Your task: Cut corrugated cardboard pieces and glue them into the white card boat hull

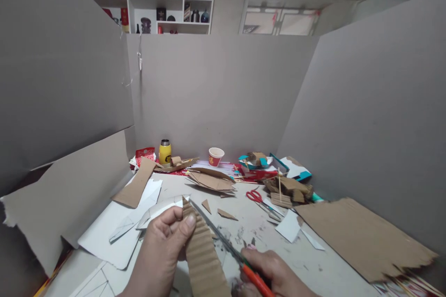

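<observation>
My left hand [161, 246] pinches a long strip of corrugated cardboard [204, 255] near its pointed upper end, thumb on the ridged face. Orange-handled scissors [256, 280] are gripped in my right hand [272, 269]. Their dark blades run up along the strip's right edge toward its tip. Whether the blades are parted cannot be made out. The lower end of the strip passes out of the picture. Just beyond the blades lie small cardboard offcuts [227, 215] on the table [251, 222].
Red-handled scissors [254, 196] lie right of centre. A large cardboard sheet [362, 236] covers the right side, white paper sheets [114, 236] the left. Toward the back stand a yellow bottle [165, 152] and a paper cup [216, 157]. Grey partitions [223, 88] enclose the table.
</observation>
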A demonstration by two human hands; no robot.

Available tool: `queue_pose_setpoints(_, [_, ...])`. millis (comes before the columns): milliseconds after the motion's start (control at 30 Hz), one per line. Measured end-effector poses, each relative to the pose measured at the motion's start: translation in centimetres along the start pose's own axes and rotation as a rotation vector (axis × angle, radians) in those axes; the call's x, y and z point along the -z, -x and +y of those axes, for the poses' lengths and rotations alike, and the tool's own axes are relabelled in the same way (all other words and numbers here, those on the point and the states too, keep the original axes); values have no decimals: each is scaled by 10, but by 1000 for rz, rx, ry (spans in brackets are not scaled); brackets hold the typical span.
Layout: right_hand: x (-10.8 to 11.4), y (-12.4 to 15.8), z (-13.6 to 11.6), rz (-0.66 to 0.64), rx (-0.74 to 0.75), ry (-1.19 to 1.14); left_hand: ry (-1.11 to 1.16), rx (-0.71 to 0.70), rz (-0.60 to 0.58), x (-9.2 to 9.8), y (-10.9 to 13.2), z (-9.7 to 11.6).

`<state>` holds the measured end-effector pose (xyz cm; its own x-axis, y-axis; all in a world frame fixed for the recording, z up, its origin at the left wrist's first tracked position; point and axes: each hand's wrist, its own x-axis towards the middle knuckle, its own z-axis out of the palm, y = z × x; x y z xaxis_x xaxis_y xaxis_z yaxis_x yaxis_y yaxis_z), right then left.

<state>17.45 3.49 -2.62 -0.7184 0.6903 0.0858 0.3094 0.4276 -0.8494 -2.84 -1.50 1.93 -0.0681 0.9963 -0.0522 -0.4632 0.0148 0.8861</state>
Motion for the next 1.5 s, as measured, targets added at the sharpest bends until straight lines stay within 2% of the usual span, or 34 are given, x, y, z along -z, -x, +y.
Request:
queue_pose_setpoints(100, [14, -1, -4, 44, -103, 32, -42, -3, 37, 9, -5, 15])
queue_pose_setpoints(200, [43, 0, 1, 259, -113, 423, -141, -122, 183, 27, -13, 42])
queue_pose_setpoints(267, [63, 2, 14, 291, -221, 672, -232, -165, 266, 40, -19, 59])
queue_pose_setpoints(333, [79, 5, 34, 292, -289, 785, -357, -204, 293, 53, -26, 69])
queue_pose_setpoints(433, [93, 13, 66, 269, -392, 824, -553, -157, 220, 69, -39, 69])
queue_pose_setpoints(533, [98, 20, 86, 228, -442, 867, -668, -107, 124, 76, -54, 62])
queue_pose_setpoints(600, [100, 23, 89, 185, -474, 878, -711, -87, 86, 75, -62, 58])
queue_pose_setpoints(667, [100, 22, 79, 161, -485, 873, -748, -66, 46, 70, -67, 56])
queue_pose_setpoints(733, [97, 17, 57, 227, -400, 849, -779, -39, -19, 60, -69, 56])
queue_pose_setpoints(767, [93, 12, 42, 285, -305, 809, -789, -27, -62, 55, -69, 56])
queue_pose_setpoints(833, [80, -4, 11, 338, -155, 601, -800, -8, -152, 42, -68, 54])
queue_pose_setpoints(933, [52, -36, -25, 237, -62, 120, -791, 8, -245, 25, -68, 48])
queue_pose_setpoints(1000, [33, -59, -36, 109, -48, -175, -769, 5, -299, 19, -69, 43])
queue_pose_setpoints(1067, [20, -78, -36, 53, -80, -349, -754, 13, -342, 19, -71, 40])
queue_pose_setpoints(1133, [14, -90, -31, 51, -111, -447, -771, 13, -312, 26, -74, 40])
queue_pose_setpoints(1200, [16, -95, -25, 93, -125, -486, -814, -18, -211, 38, -76, 43])
queue_pose_setpoints(1367, [38, -96, -14, 271, -107, -390, -982, -106, 48, 84, -87, 45])
queue_pose_setpoints(1500, [44, -106, -6, 291, -116, -341, -1108, -88, 98, 112, -97, 33])
